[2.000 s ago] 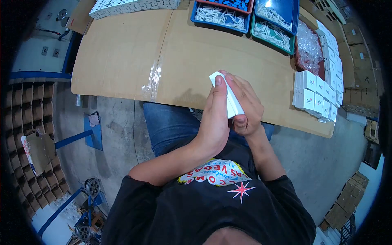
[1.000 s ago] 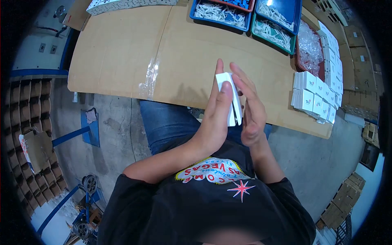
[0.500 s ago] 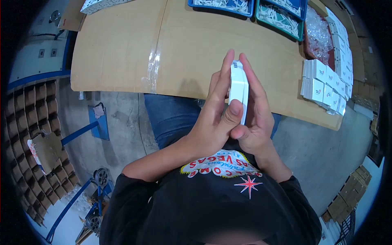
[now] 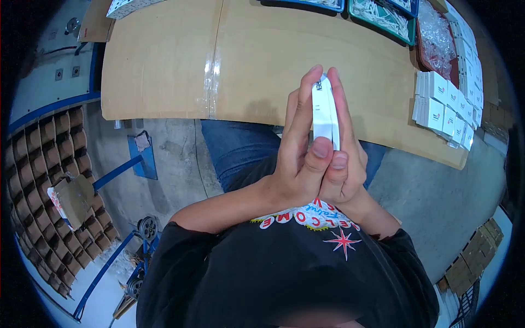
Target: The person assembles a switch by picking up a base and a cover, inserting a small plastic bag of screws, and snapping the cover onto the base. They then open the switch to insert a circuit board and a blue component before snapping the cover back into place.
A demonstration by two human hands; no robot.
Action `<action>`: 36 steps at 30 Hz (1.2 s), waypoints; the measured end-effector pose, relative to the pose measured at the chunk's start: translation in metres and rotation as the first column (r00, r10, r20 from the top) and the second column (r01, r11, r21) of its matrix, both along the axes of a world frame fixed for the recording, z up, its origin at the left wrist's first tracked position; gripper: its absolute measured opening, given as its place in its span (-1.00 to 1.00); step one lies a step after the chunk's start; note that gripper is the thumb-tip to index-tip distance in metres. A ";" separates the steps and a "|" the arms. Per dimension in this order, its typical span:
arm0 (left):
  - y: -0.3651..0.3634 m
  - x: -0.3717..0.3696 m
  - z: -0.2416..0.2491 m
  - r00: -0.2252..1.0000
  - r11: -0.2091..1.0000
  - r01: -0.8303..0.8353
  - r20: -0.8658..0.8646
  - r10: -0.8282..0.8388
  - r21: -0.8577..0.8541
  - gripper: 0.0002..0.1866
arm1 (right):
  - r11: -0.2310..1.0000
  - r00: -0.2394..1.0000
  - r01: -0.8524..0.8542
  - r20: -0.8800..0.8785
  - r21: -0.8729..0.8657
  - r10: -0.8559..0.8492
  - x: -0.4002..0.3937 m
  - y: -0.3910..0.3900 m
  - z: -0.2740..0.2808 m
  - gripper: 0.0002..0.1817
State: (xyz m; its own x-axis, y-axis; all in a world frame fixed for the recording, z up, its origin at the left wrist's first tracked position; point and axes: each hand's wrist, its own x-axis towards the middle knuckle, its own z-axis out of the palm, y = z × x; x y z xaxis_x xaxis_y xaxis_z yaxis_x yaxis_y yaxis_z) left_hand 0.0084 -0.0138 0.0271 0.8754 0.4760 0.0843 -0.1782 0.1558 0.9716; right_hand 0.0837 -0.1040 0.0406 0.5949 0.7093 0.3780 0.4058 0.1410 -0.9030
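A slim white cardboard carton [image 4: 325, 112] with dark print near its top end stands upright between my palms. My left hand [image 4: 298, 147] presses on its left side, fingers pointing up and thumb on the lower part. From the right, my right hand [image 4: 348, 158] presses against the other side, its thumb beside the left thumb at the carton's lower end. Both hands are closed round it, above the front edge of the cardboard-covered table [image 4: 164, 71]. The carton's broad sides are hidden by my palms.
Stacks of small white boxes [image 4: 445, 112] stand on the table's right side, by a red tray of clear plastic bags [image 4: 436, 44]. Green [image 4: 383, 27] and blue trays [image 4: 306, 5] hold white pieces at the back. A cardboard divider grid [image 4: 49, 180] lies at lower left.
My thumbs have come up side by side onto the carton's near edge, and my palms have closed tighter. The carton has turned slightly, showing more print. The view has shifted a little.
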 end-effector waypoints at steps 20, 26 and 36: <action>0.023 0.023 -0.010 0.964 0.821 -0.193 0.259 0.057 0.537 0.08 | 0.969 0.921 -0.042 -0.367 0.243 0.132 0.015 0.000 -0.006 0.08; 0.025 0.017 -0.028 0.963 0.703 -0.255 0.241 0.121 0.664 0.11 | 0.995 0.904 -0.094 -0.416 0.033 0.099 0.013 -0.004 0.010 0.19; 0.030 0.016 -0.032 0.943 0.736 -0.300 0.307 0.132 0.606 0.06 | 0.984 0.977 -0.140 -0.176 -0.110 0.119 0.012 -0.005 0.007 -0.13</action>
State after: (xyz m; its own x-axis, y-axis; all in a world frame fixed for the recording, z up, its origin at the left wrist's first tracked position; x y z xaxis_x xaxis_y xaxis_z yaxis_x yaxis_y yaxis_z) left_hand 0.0240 0.0159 -0.0051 0.6699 0.4103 0.6188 -0.3562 -0.5537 0.7527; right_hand 0.0953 -0.1089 0.0473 0.5427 0.8188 0.1870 0.2323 0.0676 -0.9703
